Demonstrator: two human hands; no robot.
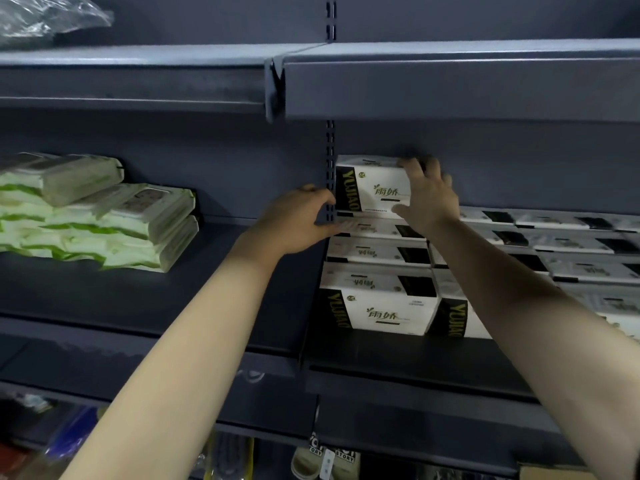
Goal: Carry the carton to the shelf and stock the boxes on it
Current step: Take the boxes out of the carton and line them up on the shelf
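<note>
While the stocking step appears under way, a person's right hand (pixel 427 199) grips a white box (pixel 377 188) atop the rear stacked boxes (pixel 377 252) on the shelf (pixel 398 355); the left hand (pixel 298 220) hovers loosely curled beside it. Next, likely squaring it flush, then release.

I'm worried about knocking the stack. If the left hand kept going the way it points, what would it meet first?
Probably the black end of the top box, which the right hand grips. The left hand is close; the slotted upright overlaps that line, but depth is unclear.
</note>
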